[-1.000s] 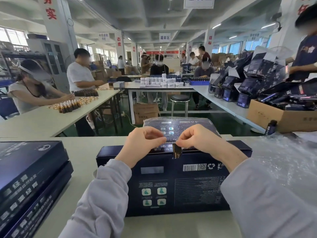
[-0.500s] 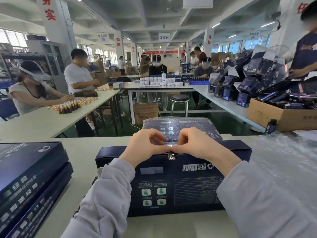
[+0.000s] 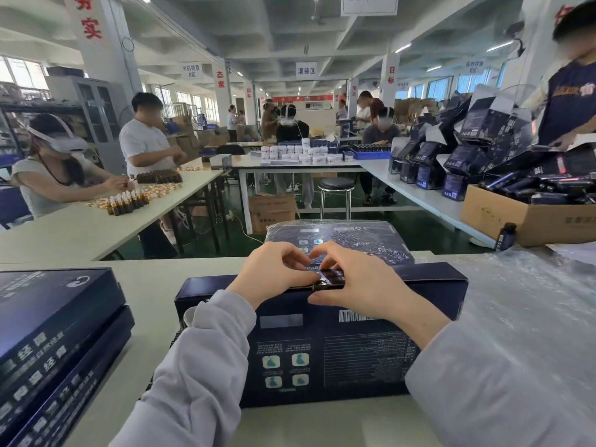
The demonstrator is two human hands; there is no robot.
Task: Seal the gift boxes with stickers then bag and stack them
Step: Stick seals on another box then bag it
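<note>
At the middle of the tabletop [image 3: 154,285], a dark navy gift box [image 3: 322,356] sits with its broad printed face, bearing a barcode and four small pale icons, turned toward the camera. Whether the box lies flat or leans up cannot be told.

Both arms, in pale grey sleeves, reach forward across that face, and the two hands meet at the middle of the box's far edge. A small, dark, glossy sticker [image 3: 332,276] sits on that edge.

The left hand [image 3: 274,274] has its fingers curled, and its grip pinches the sticker's left end between thumb and fingertips. The right hand [image 3: 358,285] arches over the sticker from the other side. Its fingertips bear down on top while the thumb lies along the box's face just below, so this grip also pinches the sticker against the edge.

Just beyond the hands, near the tabletop's far edge, lies another box wrapped in a clear bag [image 3: 351,235]. A stack of matching navy boxes [image 3: 54,333] stands at the left edge. Crinkled clear plastic [image 3: 532,304] covers the right side.
</note>
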